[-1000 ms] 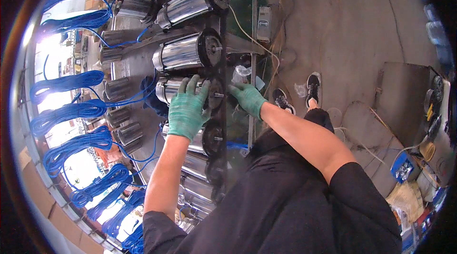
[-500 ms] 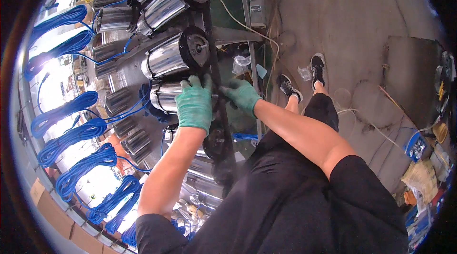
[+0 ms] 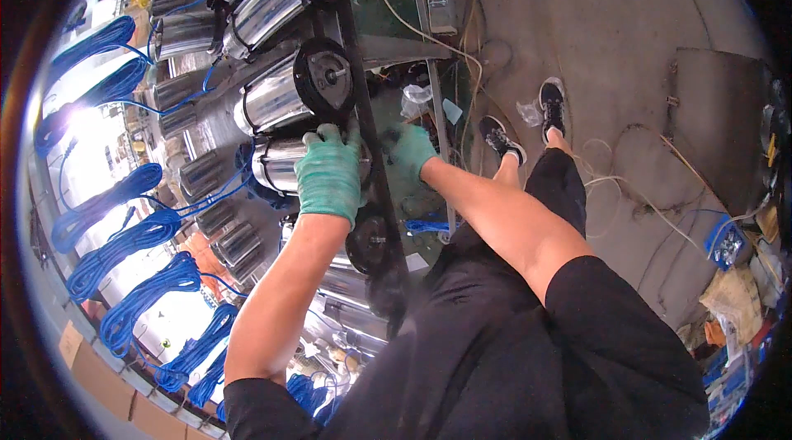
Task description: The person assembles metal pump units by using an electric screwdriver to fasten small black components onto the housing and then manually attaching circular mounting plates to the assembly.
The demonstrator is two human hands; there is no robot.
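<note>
My left hand (image 3: 328,172), in a green glove, is wrapped over a shiny silver cylindrical motor (image 3: 276,166) lying on its side on the bench. Its thumb side hides much of the motor's black end. At that end, just past the bench's dark edge, is my right hand (image 3: 410,151), also green-gloved. The fingers there are blurred, and whatever they touch is hard to make out. Beyond lies another motor (image 3: 272,102), with a black end cap (image 3: 324,77) and a short shaft facing right.
More motors (image 3: 268,15) line the dark bench edge (image 3: 360,102). Blue cable coils (image 3: 124,254) hang along the left, their leads running to the motors. On the floor at right are a dark panel (image 3: 716,131), loose hoses and a blue box (image 3: 726,242).
My right hand has shifted slightly left, and its fingers have become blurred. My left hand remains on the same motor. The whole view has moved a little.
</note>
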